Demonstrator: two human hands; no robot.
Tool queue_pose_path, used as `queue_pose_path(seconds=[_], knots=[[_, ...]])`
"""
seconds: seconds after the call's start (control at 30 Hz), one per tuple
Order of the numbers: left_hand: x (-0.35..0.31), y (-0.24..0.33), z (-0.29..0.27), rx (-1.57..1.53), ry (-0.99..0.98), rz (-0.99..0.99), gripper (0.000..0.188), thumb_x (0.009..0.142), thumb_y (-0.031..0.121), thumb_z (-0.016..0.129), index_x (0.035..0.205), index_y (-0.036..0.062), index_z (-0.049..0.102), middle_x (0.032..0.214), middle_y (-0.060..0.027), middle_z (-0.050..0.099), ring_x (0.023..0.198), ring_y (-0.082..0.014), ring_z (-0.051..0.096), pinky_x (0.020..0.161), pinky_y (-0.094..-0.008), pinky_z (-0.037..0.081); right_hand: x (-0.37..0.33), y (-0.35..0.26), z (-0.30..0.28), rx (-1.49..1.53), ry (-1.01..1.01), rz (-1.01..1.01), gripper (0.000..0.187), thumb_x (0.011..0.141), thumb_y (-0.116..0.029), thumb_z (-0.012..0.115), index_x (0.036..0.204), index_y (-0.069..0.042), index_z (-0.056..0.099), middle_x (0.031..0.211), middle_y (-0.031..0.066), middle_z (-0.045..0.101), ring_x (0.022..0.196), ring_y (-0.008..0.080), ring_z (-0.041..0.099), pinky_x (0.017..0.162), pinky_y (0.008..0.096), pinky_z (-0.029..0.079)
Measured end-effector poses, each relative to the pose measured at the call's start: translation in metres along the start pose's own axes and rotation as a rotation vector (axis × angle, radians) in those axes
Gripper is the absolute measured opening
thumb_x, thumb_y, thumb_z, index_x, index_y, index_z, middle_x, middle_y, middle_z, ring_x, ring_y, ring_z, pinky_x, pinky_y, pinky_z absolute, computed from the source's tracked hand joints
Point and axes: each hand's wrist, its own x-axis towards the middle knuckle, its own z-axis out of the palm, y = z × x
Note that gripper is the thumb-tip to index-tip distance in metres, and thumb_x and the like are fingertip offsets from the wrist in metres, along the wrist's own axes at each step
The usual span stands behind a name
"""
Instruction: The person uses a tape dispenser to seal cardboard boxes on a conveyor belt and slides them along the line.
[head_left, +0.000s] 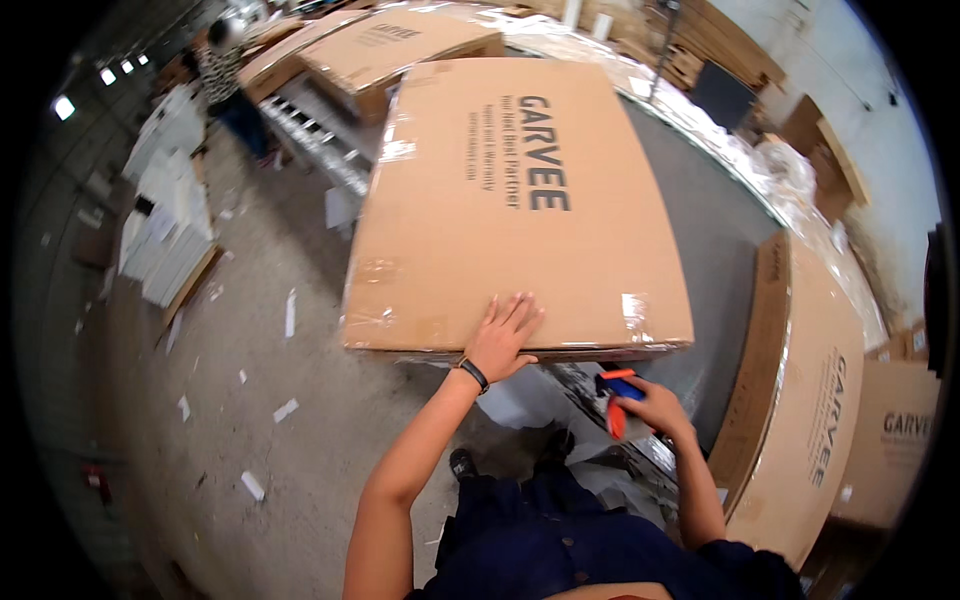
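A large flat cardboard box [450, 220] lies in front of me on the grey conveyor [700, 200], with clear tape at its corners. My left hand [500, 340] rests flat on its near edge, fingers spread and thumb toward the front side. Just off the box's near right side, my right hand [655, 408] is closed around a blue and red tape dispenser [622, 388]. The dispenser is apart from the box. My right fingers partly hide its handle.
Another cardboard box [800, 400] stands at the right, with more cartons [900, 425] behind it. Further boxes [400, 45] lie on the line ahead. At the left are stacked white panels [165, 240], a person [230, 85] and paper scraps [290, 312] on the floor.
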Motion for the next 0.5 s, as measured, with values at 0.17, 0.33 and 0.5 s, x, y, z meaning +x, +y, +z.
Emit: queue_pose_path(seconds=[0.17,0.33,0.5], knots=[[-0.085,-0.075,-0.052,0.267,-0.201,-0.319,0.097,0.057,0.043,0.078,0.138,0.0165,0.032,0.144,-0.0133,0.027,0.133,-0.0354,0.022,0.101,-0.0619,0.022,-0.042,0.011,0.003,1.091,-0.331,-0.192,0.067,0.078,-0.037,0.058,0.133,-0.002,0.041,0.122,0.0121,0.052,0.112,0.0196,0.05,0.094,0.0319,0.04],[-0.133,-0.144,-0.063,0.232,0.01,-0.269,0.097,0.052,0.047,0.079,0.135,0.0181,0.038,0.143,-0.01,0.032,0.133,-0.0341,0.025,0.101,-0.0616,0.024,-0.041,-0.099,0.067,0.959,0.044,-0.421,0.069,0.078,-0.041,0.058,0.131,0.0,0.043,0.132,0.016,0.044,0.124,0.0251,0.04,0.105,0.0345,0.026],[-0.146,-0.159,-0.055,0.123,0.152,-0.139,0.088,0.055,0.046,0.077,0.131,0.0173,0.044,0.14,-0.0048,0.038,0.129,-0.0293,0.034,0.1,-0.0616,0.026,-0.059,-0.282,0.039,0.793,0.692,-0.694,0.068,0.07,-0.027,0.064,0.131,-0.003,0.044,0.123,0.0159,0.051,0.105,0.0219,0.053,0.091,0.0328,0.042]])
